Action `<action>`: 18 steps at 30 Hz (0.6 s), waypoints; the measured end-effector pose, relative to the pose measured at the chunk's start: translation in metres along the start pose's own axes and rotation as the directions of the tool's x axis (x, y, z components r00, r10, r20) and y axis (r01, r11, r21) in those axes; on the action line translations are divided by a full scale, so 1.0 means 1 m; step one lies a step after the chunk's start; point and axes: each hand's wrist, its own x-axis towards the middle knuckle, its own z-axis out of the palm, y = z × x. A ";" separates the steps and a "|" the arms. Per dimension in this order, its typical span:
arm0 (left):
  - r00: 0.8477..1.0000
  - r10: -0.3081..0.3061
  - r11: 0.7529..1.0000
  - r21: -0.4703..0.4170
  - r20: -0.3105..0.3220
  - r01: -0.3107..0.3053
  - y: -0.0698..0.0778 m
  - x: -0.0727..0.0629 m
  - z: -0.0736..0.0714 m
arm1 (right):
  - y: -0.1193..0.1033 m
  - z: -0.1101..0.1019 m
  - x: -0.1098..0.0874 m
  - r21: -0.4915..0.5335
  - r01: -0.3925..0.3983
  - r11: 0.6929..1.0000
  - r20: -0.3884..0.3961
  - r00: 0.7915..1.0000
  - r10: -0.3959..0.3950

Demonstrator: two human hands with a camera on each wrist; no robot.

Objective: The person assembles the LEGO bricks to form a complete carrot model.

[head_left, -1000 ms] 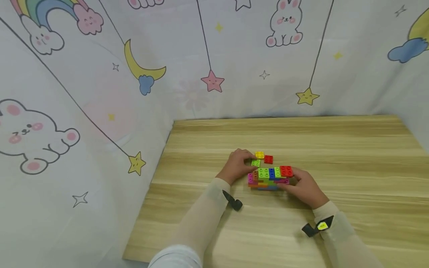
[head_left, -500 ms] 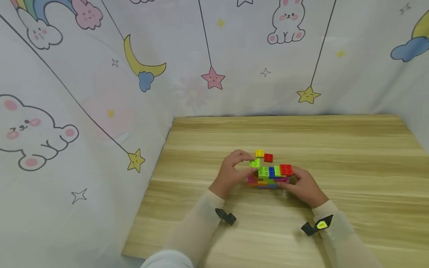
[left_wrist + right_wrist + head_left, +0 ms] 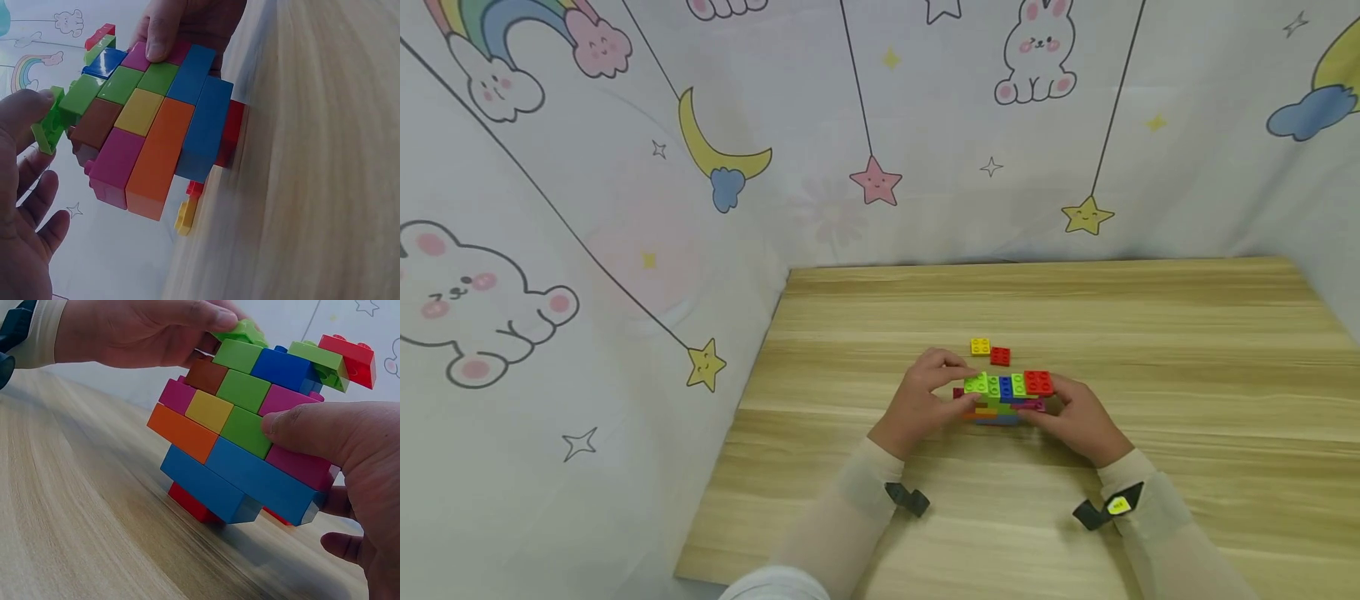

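Observation:
A model of stacked toy building bricks (image 3: 996, 410) stands on the table, with blue, orange, yellow, magenta, brown and green layers (image 3: 240, 390) showing in the right wrist view. My right hand (image 3: 1084, 421) grips its right side, the thumb pressed on the front near the magenta and green bricks. Between the thumb and finger of my left hand (image 3: 917, 402) is a light green brick (image 3: 49, 125), pinched over the top left end of the model. It appears tilted there; whether its underside touches the studs cannot be made out. A red brick (image 3: 1039, 382) tops the right end.
Just behind the model lie a loose yellow brick (image 3: 981, 347) and a loose red brick (image 3: 1000, 357). The wood-grain table (image 3: 850, 308) meets a printed white cloth (image 3: 820, 100) at the back and left side.
My left hand has picked up the light green brick from beside the loose yellow and red ones and brought it toward me, onto the model's top left. The right hand keeps its grip.

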 end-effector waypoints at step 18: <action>0.985 -0.051 0.995 0.090 0.164 0.037 0.019 0.010 -0.014 | -0.001 0.001 0.000 0.017 -0.005 1.000 0.001 1.000 0.005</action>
